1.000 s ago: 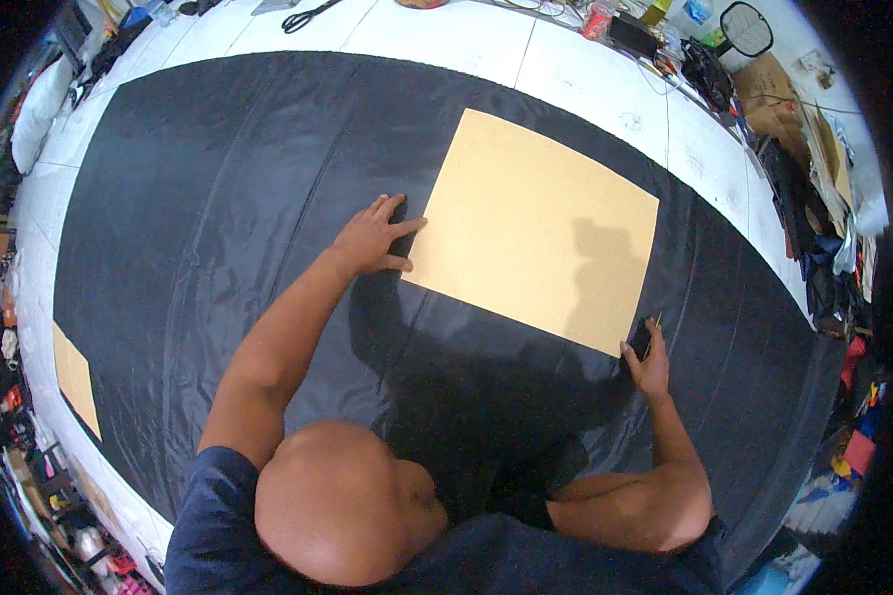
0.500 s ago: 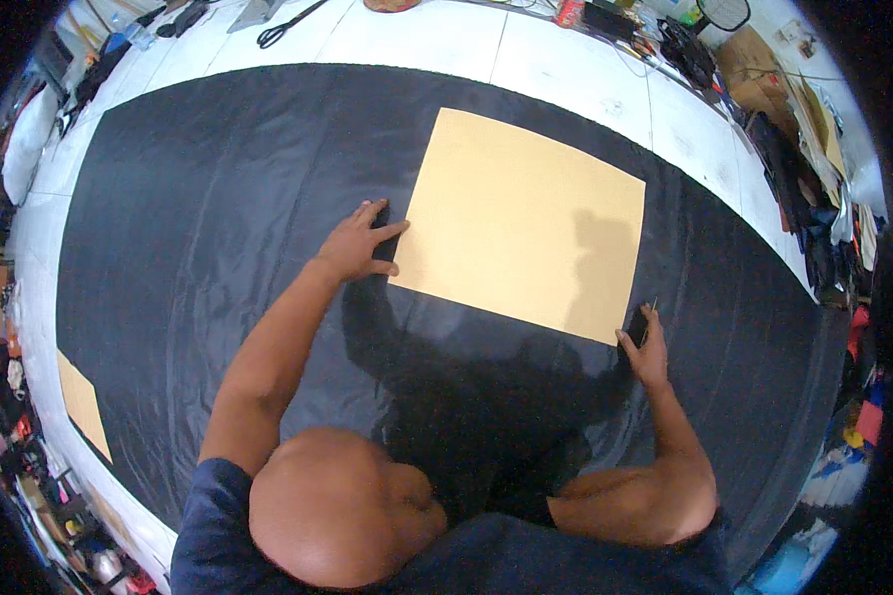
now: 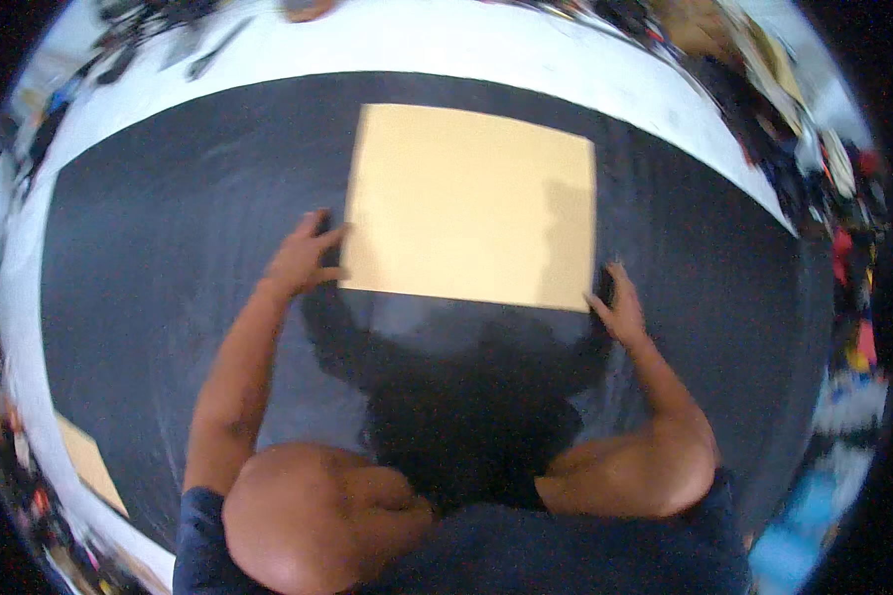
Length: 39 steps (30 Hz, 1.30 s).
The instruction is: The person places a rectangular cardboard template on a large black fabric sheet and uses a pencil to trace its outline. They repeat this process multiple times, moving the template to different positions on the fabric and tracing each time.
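Note:
A tan rectangular sheet of cardboard [image 3: 466, 208] lies flat on a wide black sheet of material [image 3: 169, 248]. Fingers spread, my left hand [image 3: 300, 260] is open at the cardboard's lower left edge, its thumb and a finger reaching to the border. My right hand [image 3: 620, 309] is at the lower right corner, thumb against the card and forefinger pointing away along its side. Something thin seems to lie along those fingers, but blur hides what it is. My shadow falls over the near part of both sheets.
White floor [image 3: 407, 40] borders the black material. Scissors [image 3: 213, 52] lie on it at the far left. A second tan piece [image 3: 91, 464] rests at the near left edge. Clutter [image 3: 764, 129] lines the right side, with a blue thing [image 3: 794, 535] at the near right.
The view has turned, so the cardboard now sits further left and straighter. Both hands keep their places at its edges. A thin stick-like thing by my right fingers showed more clearly before.

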### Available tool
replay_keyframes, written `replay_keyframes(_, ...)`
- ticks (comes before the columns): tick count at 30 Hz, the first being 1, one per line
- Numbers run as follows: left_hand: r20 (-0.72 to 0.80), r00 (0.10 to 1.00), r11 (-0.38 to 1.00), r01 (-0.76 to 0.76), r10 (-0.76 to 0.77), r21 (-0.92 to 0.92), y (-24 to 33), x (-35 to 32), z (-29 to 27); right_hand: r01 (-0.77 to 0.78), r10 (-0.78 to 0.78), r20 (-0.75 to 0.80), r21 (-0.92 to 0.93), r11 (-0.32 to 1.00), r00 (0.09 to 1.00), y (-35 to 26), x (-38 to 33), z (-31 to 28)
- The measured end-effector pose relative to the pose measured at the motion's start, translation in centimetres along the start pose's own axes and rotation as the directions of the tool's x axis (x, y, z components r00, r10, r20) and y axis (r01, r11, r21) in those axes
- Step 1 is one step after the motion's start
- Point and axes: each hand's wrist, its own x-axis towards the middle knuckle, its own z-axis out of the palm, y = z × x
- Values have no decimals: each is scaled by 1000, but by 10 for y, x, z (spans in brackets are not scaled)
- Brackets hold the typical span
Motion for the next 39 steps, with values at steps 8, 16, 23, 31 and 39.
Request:
replay_keyframes(8,-1,997,996,73,-74,-49,1,-10,-25,-43,44,-53,23,999,998,-26,20,0)
replay_keyframes(16,-8,1000,1000,0,0,-6,-11,-8,-17,-48,50,-88,24,999,995,-24,8,13)
replay_keyframes(23,-9,1000,999,-19,19,-34,-1,-9,-25,-86,85,-72,-16,996,994,-21,10,15)
replay_keyframes(31,16,1000,1000,7,-7,-3,-12,-16,-27,11,-9,-86,21,1000,996,-25,19,20)
replay_keyframes(39,40,999,999,14,-16,42,-2,0,-12,-86,83,-66,-47,995,994,-9,11,12)
